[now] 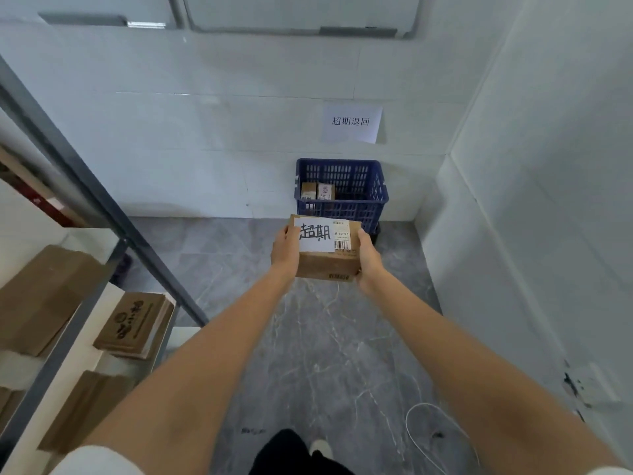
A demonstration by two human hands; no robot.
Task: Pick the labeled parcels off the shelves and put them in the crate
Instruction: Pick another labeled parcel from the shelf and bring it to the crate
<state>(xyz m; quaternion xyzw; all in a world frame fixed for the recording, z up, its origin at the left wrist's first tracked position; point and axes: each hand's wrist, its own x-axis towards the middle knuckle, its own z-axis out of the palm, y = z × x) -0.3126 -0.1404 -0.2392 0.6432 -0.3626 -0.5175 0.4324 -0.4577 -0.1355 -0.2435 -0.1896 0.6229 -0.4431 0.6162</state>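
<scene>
I hold a small brown cardboard parcel (325, 262) with a white handwritten label on top, out in front of me above the floor. My left hand (285, 250) grips its left side, thumb over the label's edge. My right hand (369, 260) grips its right side. Just beyond the parcel, against the far wall, stands a blue plastic crate (356, 205) with two small brown parcels (317, 192) inside it.
A grey metal shelf rack (102, 207) runs along my left, with several brown parcels (135, 323) lying on its white boards. A paper sign (352, 124) hangs on the wall above the crate. White walls close the right side. A thin white cord (431, 437) lies on the grey floor.
</scene>
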